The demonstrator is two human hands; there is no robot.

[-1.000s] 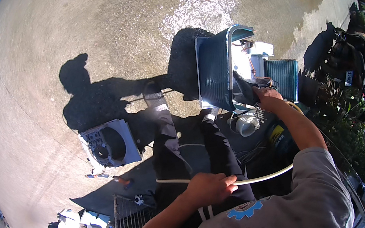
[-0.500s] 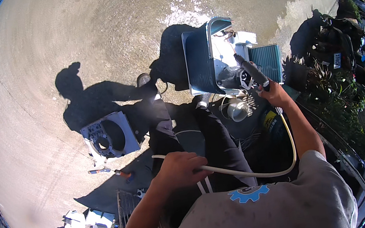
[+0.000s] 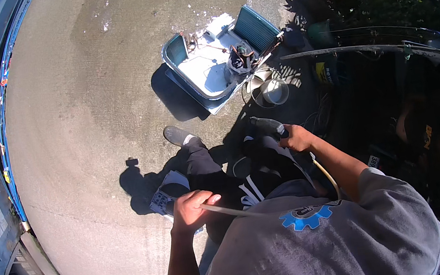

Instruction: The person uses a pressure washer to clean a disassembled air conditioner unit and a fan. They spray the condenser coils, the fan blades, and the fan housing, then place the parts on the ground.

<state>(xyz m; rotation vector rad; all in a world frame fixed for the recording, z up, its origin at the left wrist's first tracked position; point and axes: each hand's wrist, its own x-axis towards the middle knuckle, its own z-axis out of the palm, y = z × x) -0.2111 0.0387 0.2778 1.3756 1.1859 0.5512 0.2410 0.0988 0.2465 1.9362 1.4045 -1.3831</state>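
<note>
While I look down, my left hand (image 3: 190, 210) clenched around the pale hose (image 3: 231, 211) near my chest, hose looping right to my right hand (image 3: 297, 138) gripping the dark spray gun (image 3: 266, 125), beyond it a bucket (image 3: 274, 91), farthest the opened metal unit (image 3: 215, 64) on wet concrete (image 3: 82, 90).

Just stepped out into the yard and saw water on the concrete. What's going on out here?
A person stands on the concrete, the left hand gripping a pale hose across the body and the right hand holding a dark spray gun. Ahead sits an opened air-conditioner unit, its tray wet, with a finned coil at one end and a small bucket beside it.
</note>
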